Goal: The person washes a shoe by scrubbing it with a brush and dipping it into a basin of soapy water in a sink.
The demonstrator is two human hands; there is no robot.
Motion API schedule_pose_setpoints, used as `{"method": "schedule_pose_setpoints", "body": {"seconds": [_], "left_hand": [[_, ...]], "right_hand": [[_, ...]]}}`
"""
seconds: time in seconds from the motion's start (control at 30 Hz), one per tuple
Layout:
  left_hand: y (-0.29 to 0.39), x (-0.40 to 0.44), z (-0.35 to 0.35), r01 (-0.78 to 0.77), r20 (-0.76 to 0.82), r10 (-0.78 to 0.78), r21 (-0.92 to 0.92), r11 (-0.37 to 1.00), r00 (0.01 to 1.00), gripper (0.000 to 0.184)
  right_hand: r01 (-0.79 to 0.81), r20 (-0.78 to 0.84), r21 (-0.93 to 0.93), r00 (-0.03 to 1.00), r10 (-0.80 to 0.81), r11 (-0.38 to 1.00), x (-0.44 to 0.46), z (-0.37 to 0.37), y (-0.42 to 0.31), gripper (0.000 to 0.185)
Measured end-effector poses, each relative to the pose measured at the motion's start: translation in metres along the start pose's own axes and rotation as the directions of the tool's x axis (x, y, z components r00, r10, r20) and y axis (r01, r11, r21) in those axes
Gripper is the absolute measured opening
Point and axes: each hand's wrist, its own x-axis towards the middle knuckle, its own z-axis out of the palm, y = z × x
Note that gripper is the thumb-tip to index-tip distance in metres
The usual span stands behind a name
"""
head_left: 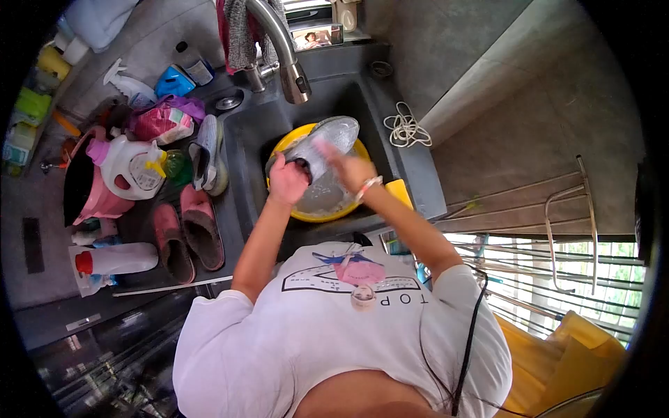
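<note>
A wet grey shoe (339, 130) is tilted over a yellow basin (322, 217) that stands in the dark sink (244, 132). My left hand (288, 182) is closed on the near left end of the shoe, by a dark edge. Over the shoe's middle, my right hand (352, 171) is smeared by motion. Its fingers are blurred, and I cannot tell whether they hold anything. Cloudy, sudsy water (324, 195) lies in the basin below both hands.
The faucet (293, 80) hangs over the sink's back. On the left counter are pink slippers (202, 226), a pair of sneakers (208, 153), a white jug (132, 167) and a red-capped bottle (125, 258). A coiled white cord (407, 127) lies on the right rim, near a yellow block (399, 194).
</note>
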Motion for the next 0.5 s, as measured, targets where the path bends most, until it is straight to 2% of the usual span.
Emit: {"method": "schedule_pose_setpoints", "body": {"seconds": [0.03, 0.07, 0.1, 0.17, 0.2, 0.23, 0.3, 0.37, 0.4, 0.43, 0.5], "left_hand": [[0.003, 0.001, -0.016, 0.109, 0.286, -0.065, -0.138, 0.984, 0.956, 0.069], [-0.007, -0.003, 0.031, 0.008, -0.228, 0.02, 0.12, 0.993, 0.973, 0.068], [-0.008, -0.004, 0.035, 0.006, -0.226, 0.022, 0.121, 0.993, 0.974, 0.068], [-0.01, 0.001, 0.04, -0.018, -0.263, 0.058, 0.152, 0.988, 0.963, 0.068], [-0.009, 0.003, 0.04, -0.02, -0.259, 0.059, 0.151, 0.988, 0.964, 0.068], [-0.006, 0.002, 0.037, -0.044, -0.252, 0.079, 0.144, 0.989, 0.965, 0.067], [0.001, -0.002, 0.032, -0.085, -0.24, 0.118, 0.141, 0.986, 0.964, 0.066], [0.0, 0.001, 0.036, -0.064, -0.271, 0.096, 0.123, 0.99, 0.958, 0.066], [-0.004, 0.005, 0.041, -0.059, -0.282, 0.098, 0.144, 0.988, 0.954, 0.067], [-0.006, 0.006, 0.043, -0.052, -0.294, 0.099, 0.164, 0.985, 0.951, 0.067], [-0.004, 0.01, 0.03, -0.052, -0.288, 0.093, 0.145, 0.988, 0.953, 0.068]], "right_hand": [[-0.08, -0.053, 0.021, 0.995, 0.081, 0.997, 0.008, -0.004, 0.02, 0.044], [-0.274, 0.059, -0.034, 0.96, 0.275, 0.961, 0.017, -0.017, 0.023, 0.045], [-0.272, 0.058, -0.035, 0.96, 0.273, 0.962, 0.015, -0.017, 0.017, 0.045], [-0.109, 0.146, 0.017, 0.984, 0.105, 0.994, 0.003, -0.006, -0.01, 0.049], [-0.01, 0.136, -0.012, 0.991, 0.012, 1.0, -0.006, 0.003, -0.028, 0.052], [-0.012, 0.199, 0.0, 0.98, 0.011, 1.0, -0.012, -0.011, -0.052, 0.053], [0.06, 0.197, -0.053, 0.979, -0.049, 0.997, -0.006, -0.003, -0.029, 0.055], [-0.143, 0.156, -0.073, 0.976, 0.153, 0.987, 0.008, -0.019, 0.0, 0.06], [-0.285, 0.124, 0.001, 0.951, 0.283, 0.959, 0.018, -0.021, 0.014, 0.057], [-0.285, 0.126, 0.0, 0.951, 0.283, 0.959, 0.014, -0.013, 0.015, 0.057], [-0.139, 0.163, -0.001, 0.977, 0.137, 0.99, 0.005, 0.003, 0.005, 0.048]]}}
